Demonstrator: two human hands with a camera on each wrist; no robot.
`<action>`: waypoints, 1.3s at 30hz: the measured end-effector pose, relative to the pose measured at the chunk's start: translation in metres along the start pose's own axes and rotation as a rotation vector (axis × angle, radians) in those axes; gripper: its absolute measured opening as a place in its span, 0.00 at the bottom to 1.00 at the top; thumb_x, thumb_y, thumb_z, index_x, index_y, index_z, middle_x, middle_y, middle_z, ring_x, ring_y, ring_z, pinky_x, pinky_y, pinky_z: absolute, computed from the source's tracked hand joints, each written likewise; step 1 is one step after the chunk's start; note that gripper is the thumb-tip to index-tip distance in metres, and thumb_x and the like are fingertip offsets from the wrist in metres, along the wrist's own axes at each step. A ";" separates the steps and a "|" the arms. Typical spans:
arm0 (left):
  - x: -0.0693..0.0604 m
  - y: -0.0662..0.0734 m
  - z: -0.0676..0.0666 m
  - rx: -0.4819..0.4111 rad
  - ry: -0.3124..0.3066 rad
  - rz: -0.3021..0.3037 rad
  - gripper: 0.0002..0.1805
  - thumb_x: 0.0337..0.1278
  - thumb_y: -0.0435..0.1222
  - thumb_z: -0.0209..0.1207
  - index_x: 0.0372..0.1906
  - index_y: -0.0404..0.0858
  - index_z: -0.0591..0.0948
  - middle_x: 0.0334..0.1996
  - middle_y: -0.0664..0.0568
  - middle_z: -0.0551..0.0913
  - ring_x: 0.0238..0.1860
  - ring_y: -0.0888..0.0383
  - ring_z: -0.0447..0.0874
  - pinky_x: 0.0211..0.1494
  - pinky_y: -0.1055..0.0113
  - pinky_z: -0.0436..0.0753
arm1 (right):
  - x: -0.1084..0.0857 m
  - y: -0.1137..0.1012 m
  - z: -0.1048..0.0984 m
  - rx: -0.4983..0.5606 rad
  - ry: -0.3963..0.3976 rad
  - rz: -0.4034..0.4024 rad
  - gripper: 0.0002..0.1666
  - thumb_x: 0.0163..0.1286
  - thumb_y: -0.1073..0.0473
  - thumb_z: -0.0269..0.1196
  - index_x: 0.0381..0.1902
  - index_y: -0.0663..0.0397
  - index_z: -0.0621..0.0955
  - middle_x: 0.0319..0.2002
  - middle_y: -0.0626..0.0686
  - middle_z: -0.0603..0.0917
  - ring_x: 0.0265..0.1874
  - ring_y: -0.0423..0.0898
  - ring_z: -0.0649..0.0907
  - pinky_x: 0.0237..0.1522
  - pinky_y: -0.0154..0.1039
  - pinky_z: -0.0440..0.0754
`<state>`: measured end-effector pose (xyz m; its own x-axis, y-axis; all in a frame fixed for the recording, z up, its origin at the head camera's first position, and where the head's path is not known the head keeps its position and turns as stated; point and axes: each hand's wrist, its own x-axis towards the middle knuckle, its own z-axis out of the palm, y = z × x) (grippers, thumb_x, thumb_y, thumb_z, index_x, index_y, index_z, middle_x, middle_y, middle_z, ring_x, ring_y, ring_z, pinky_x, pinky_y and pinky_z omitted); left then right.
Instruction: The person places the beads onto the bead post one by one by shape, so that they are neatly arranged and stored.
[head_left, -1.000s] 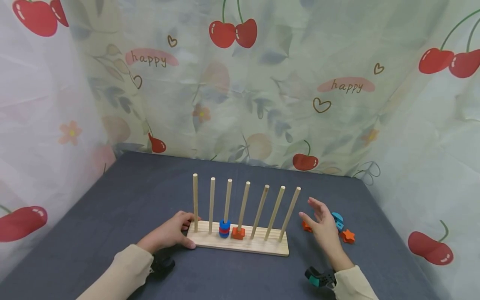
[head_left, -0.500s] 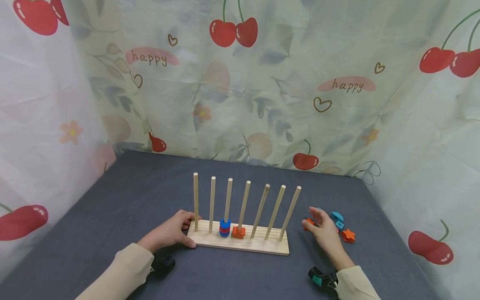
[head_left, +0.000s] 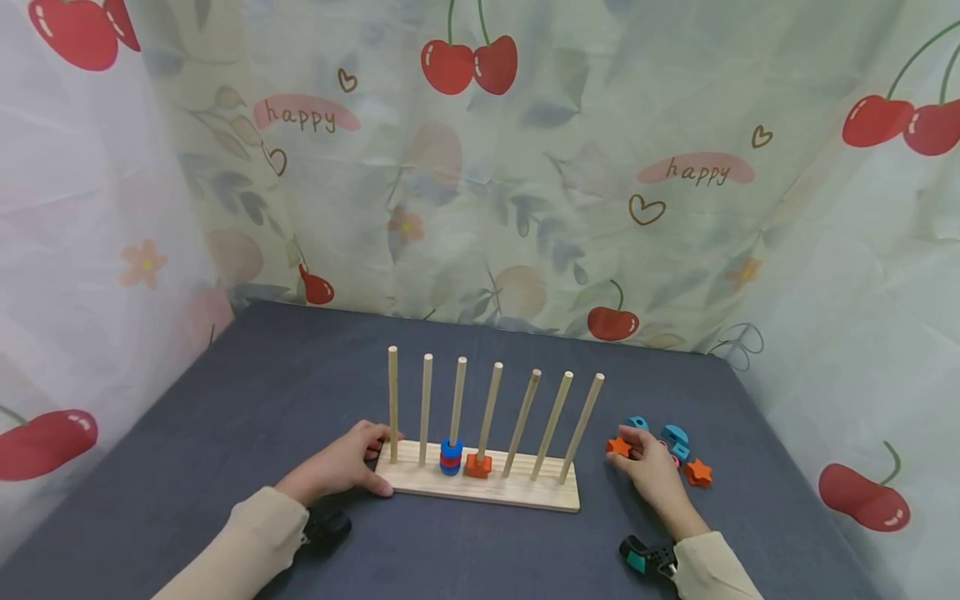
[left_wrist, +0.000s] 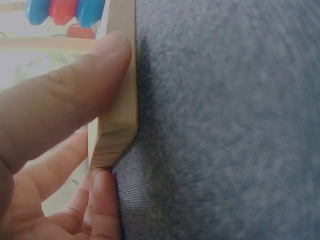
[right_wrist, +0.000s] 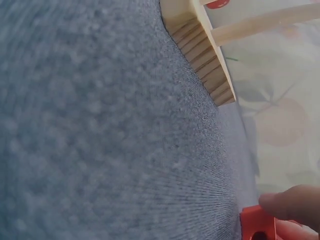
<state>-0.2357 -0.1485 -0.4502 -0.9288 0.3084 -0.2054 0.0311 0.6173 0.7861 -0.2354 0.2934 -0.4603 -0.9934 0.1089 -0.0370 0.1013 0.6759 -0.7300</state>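
My left hand (head_left: 341, 460) grips the left end of a wooden peg board (head_left: 517, 493), thumb on its front edge and fingers behind. Several upright pegs stand in it. One carries blue and red rings (head_left: 451, 457); the peg beside it carries orange pieces (head_left: 478, 466). To the right of the board, my right hand (head_left: 656, 475) pinches an orange star bead (head_left: 618, 447) that sits on the table. In the right wrist view, the thumb presses the orange bead (right_wrist: 257, 222), whose hole shows, with fingers on its far side.
Behind and beside the right hand lie a blue bead (head_left: 637, 422), a blue half-round piece (head_left: 674, 434) and another orange star (head_left: 698, 473). Pink pieces are partly hidden there. A dark cloth (head_left: 495, 550) covers the table, and a patterned curtain (head_left: 525, 208) hangs behind.
My right hand has lowered onto the orange star, and its thumb and fingers have closed about it. The left hand and the peg board have stayed in place.
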 end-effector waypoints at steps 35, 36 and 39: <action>0.001 0.001 0.000 0.020 0.001 0.006 0.39 0.32 0.34 0.79 0.58 0.39 0.77 0.49 0.44 0.69 0.54 0.45 0.73 0.60 0.44 0.72 | -0.010 -0.032 -0.011 0.413 0.034 0.047 0.33 0.67 0.62 0.64 0.68 0.58 0.68 0.57 0.66 0.78 0.45 0.48 0.86 0.48 0.39 0.82; 0.001 0.001 0.000 0.020 0.000 0.008 0.39 0.32 0.34 0.79 0.58 0.39 0.77 0.49 0.44 0.69 0.54 0.45 0.73 0.60 0.44 0.72 | -0.012 -0.035 -0.012 0.412 0.039 0.041 0.33 0.67 0.61 0.64 0.68 0.57 0.68 0.57 0.65 0.77 0.45 0.48 0.86 0.48 0.39 0.82; 0.001 0.001 0.000 0.014 -0.004 0.006 0.39 0.32 0.34 0.79 0.58 0.39 0.77 0.49 0.44 0.69 0.54 0.45 0.73 0.60 0.44 0.72 | -0.016 -0.042 -0.015 0.373 0.068 0.029 0.34 0.67 0.57 0.65 0.68 0.55 0.67 0.60 0.62 0.74 0.49 0.49 0.84 0.47 0.32 0.82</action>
<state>-0.2364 -0.1480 -0.4493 -0.9273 0.3146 -0.2029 0.0419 0.6258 0.7789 -0.2234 0.2745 -0.4184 -0.9833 0.1802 -0.0251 0.0899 0.3613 -0.9281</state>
